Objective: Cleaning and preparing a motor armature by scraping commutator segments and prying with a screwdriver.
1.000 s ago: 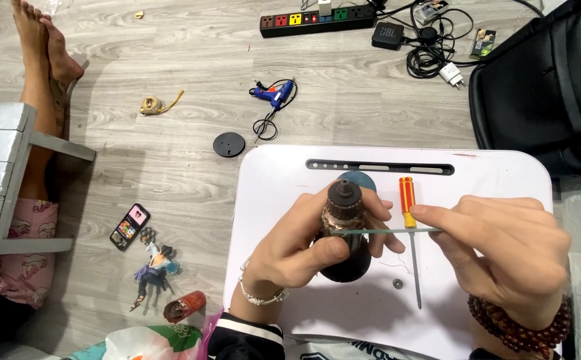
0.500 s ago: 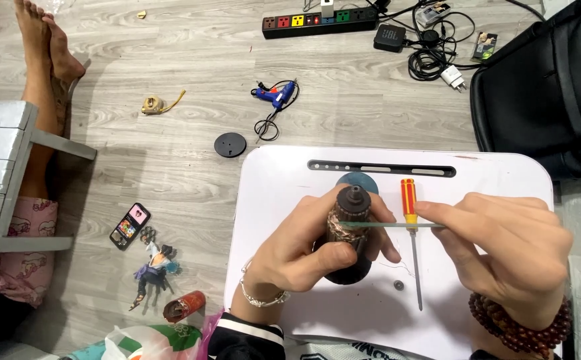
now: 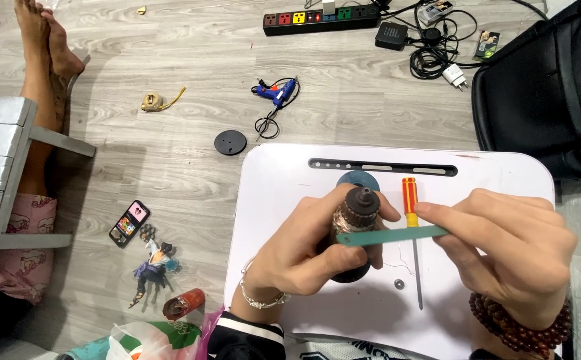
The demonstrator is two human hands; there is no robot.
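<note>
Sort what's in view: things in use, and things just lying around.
In use:
left hand holding motor armature
right hand holding green strip
white lap table

Lying about:
screwdriver
washer
glue gun
power strip
black bag

2 hands [image 3: 304, 257], 1 motor rotor [image 3: 356, 213], 1 screwdriver [image 3: 411, 227], 1 glue gun [image 3: 278, 92], 1 power strip [image 3: 320, 16]

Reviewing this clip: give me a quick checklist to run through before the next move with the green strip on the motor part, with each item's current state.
1. Left hand wraps the motor armature: ok.
2. Right hand pinches the green strip: ok.
3. Strip's free end meets the armature: ok.
4. Strip lies flat on the windings: cannot tell.
5. Screwdriver lies clear on the white table: ok.
6. Small washer away from both hands: ok.
</note>
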